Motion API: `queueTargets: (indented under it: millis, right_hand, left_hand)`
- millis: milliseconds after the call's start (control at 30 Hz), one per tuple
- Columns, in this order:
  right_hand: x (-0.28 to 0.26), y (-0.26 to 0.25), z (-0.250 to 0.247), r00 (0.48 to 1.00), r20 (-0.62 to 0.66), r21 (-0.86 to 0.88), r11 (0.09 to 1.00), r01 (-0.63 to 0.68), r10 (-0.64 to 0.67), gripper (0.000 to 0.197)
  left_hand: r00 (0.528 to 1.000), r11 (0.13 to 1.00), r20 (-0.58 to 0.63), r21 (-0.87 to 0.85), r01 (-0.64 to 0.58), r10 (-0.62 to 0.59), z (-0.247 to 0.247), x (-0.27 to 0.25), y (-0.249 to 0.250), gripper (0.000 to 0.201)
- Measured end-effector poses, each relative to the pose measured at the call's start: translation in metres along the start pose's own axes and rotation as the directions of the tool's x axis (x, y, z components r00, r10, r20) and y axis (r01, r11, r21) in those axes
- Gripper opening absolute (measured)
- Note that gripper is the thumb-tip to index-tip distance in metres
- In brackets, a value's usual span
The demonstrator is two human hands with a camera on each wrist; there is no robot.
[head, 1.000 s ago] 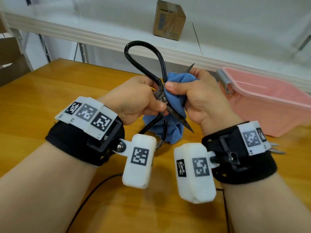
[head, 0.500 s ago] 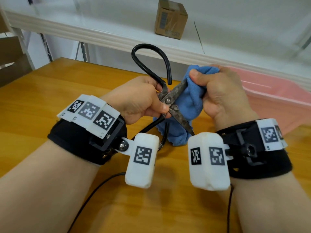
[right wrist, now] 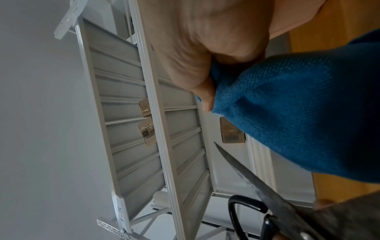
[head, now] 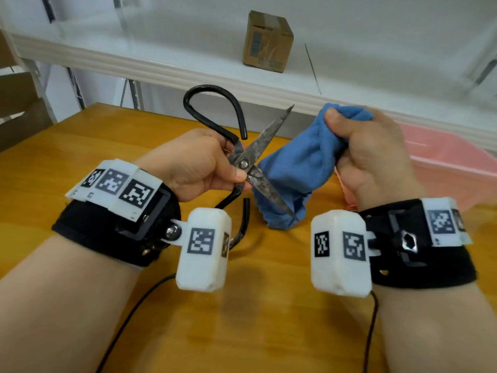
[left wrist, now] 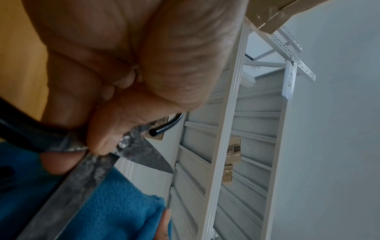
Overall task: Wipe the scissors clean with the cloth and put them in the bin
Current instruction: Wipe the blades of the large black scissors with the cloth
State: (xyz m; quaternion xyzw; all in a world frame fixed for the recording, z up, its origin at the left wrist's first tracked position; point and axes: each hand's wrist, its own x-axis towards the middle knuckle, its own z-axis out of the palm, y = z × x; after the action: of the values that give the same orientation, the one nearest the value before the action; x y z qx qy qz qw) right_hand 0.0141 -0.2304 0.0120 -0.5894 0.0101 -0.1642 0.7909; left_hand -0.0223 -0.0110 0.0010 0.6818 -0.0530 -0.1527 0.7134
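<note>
My left hand (head: 204, 168) grips old scissors (head: 259, 149) at the pivot, above the wooden table. Their dull, stained blades (left wrist: 86, 178) stand spread wide, one pointing up and away, the other down towards me. The black loop handles (head: 212, 109) rise above and hang below my fist. My right hand (head: 365, 154) pinches a bunched blue cloth (head: 293, 168) to the right of the blades. The cloth (right wrist: 308, 113) hangs down behind the lower blade (right wrist: 257, 183), clear of the upper one. The pink bin (head: 451, 162) sits at the right, behind my right hand.
A white shelf rack (head: 161, 65) runs along the table's far edge with a small cardboard box (head: 267, 43) on it. Black cables (head: 129, 319) trail from both wrist units across the wooden table (head: 53, 157).
My right hand has drawn the cloth up and off the upper blade and moved right, away from the scissors. The left hand still holds the scissors with blades spread.
</note>
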Motion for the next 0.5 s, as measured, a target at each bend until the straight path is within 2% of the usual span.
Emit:
queueTargets:
  millis: [133, 233, 300, 367, 433, 500]
  right_hand:
    - [-0.004, -0.005, 0.001, 1.000, 0.016, -0.042, 0.999, 0.011, -0.011, 0.039]
    - [-0.015, -0.010, 0.008, 0.987, 0.163, -0.186, 0.982, 0.020, 0.011, 0.029]
    - [-0.024, -0.010, 0.018, 0.956, 0.286, -0.311, 0.950, 0.037, 0.056, 0.028]
    - [-0.031, -0.006, 0.026, 0.929, 0.358, -0.382, 0.922, 0.056, 0.092, 0.029]
    - [-0.032, -0.003, 0.030, 0.934, 0.351, -0.368, 0.927, 0.066, 0.073, 0.029]
    - [-0.029, -0.002, 0.030, 0.962, 0.271, -0.283, 0.958, 0.040, 0.040, 0.027]
  left_hand:
    - [0.999, 0.999, -0.044, -0.048, -0.015, 0.013, -0.003, -0.001, 0.004, 0.026]
    - [0.996, 0.997, -0.091, -0.069, -0.032, 0.026, -0.005, -0.001, 0.006, 0.027]
    - [0.994, 0.996, -0.107, -0.074, -0.043, 0.035, -0.005, -0.001, 0.007, 0.028]
    - [0.993, 0.995, -0.108, -0.079, -0.052, 0.044, -0.005, -0.002, 0.008, 0.028]
    - [0.994, 0.994, -0.102, -0.098, -0.053, 0.043, -0.006, -0.003, 0.010, 0.028]
    - [0.994, 0.991, -0.099, -0.118, -0.055, 0.044, -0.007, -0.004, 0.011, 0.028]
